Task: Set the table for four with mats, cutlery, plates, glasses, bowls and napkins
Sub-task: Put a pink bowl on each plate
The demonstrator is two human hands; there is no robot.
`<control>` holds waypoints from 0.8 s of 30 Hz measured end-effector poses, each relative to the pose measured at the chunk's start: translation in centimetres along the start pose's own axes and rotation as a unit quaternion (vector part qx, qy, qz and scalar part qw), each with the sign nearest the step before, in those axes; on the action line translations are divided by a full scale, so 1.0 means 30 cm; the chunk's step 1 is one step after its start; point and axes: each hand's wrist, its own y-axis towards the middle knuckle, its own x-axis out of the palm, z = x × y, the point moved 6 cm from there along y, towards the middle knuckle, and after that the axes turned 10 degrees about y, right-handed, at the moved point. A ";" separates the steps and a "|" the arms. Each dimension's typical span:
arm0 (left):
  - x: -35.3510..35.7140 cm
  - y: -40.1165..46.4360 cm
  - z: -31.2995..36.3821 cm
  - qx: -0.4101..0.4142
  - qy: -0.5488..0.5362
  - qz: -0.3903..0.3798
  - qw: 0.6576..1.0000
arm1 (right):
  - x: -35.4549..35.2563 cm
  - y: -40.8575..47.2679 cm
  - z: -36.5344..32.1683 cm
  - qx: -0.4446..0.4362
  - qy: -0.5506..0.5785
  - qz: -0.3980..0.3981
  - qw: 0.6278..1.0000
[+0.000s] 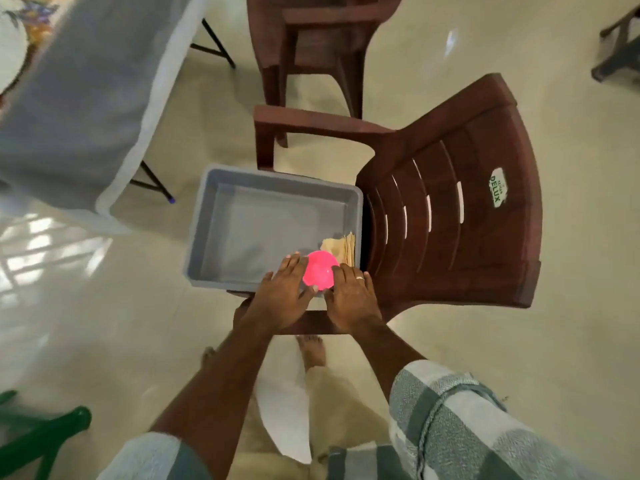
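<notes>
Left hand [282, 289] and right hand [351, 294] side by side over the near edge of a grey tub [207, 223], with a pink bowl [320, 271] between them. Left fingers long and nearly straight, laid against the left side of the bowl, thumb pointing toward the right hand under the bowl's near rim. Right fingers slightly bent over the bowl's right rim, a pale ring on one finger; whether the right thumb touches the bowl cannot be told. Bowl round, smooth, glossy plastic, very bright pink, its hollow facing up, at the near right corner of the tub.

Just beyond the right hand, in the same corner: a small stack of beige napkins [341, 247], flat, matte, with thin layered edges, leaning against the tub wall. Tub rectangular, with rounded corners and a thick rim, dull smooth plastic, bare grey bottom beyond the left hand.

Under the tub and to the right of the right hand: a brown plastic chair [467, 216], curved back with narrow vertical slots and a small green label. Farther beyond both hands: a second brown chair [311, 46] of the same moulded shape. Far to the left of the left hand: a table [86, 81] under a grey cloth with a white border, thin black metal legs below. Floor [104, 306] of shiny cream tiles. Checked grey-green sleeves near the bottom.
</notes>
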 end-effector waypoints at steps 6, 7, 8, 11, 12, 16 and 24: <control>0.102 0.204 -0.068 0.041 -0.021 -0.048 0.998 | 0.143 0.073 0.018 0.044 -0.016 -0.050 0.998; 0.128 0.238 -0.087 0.047 -0.022 -0.064 0.997 | 0.166 0.094 0.024 0.062 -0.014 -0.051 0.997; 0.153 0.266 -0.106 0.047 -0.029 -0.078 0.995 | 0.186 0.113 0.032 0.079 -0.008 -0.052 0.995; 0.220 0.327 -0.172 0.030 -0.059 -0.099 0.993 | 0.249 0.153 0.048 0.134 0.020 -0.051 0.989; 0.238 0.347 -0.195 0.016 -0.073 -0.103 0.992 | 0.271 0.168 0.052 0.154 0.034 -0.047 0.986; 0.302 0.424 -0.255 -0.035 -0.113 -0.128 0.985 | 0.330 0.223 0.070 0.215 0.046 -0.037 0.975; 0.412 0.566 -0.287 -0.150 -0.224 -0.156 0.950 | 0.406 0.286 0.103 0.281 0.064 -0.078 0.954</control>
